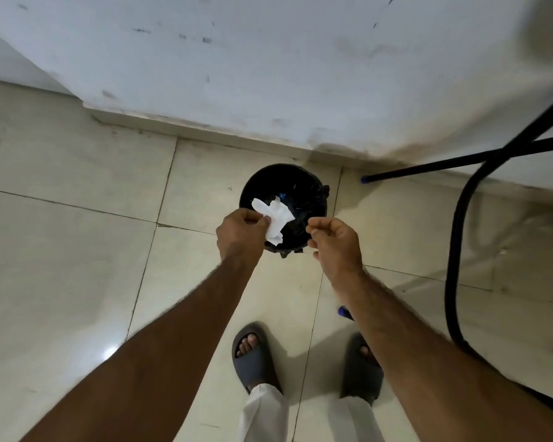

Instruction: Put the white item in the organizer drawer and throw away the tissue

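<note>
A crumpled white tissue [275, 220] hangs over the mouth of a round black bin [281, 183] lined with a black bag, which stands on the floor by the wall. My left hand [241, 232] pinches the tissue's left end between thumb and fingers, above the bin's near rim. My right hand [334, 242] hovers beside it at the bin's right edge, fingers loosely curled, holding nothing that I can see. The white item and the organizer drawer are not in view.
Pale floor tiles [77, 250] run to a scuffed white wall [268, 74]. A black metal table frame [460, 218] with blue-capped feet stands at the right. My feet in grey slides [253, 355] are just behind the bin.
</note>
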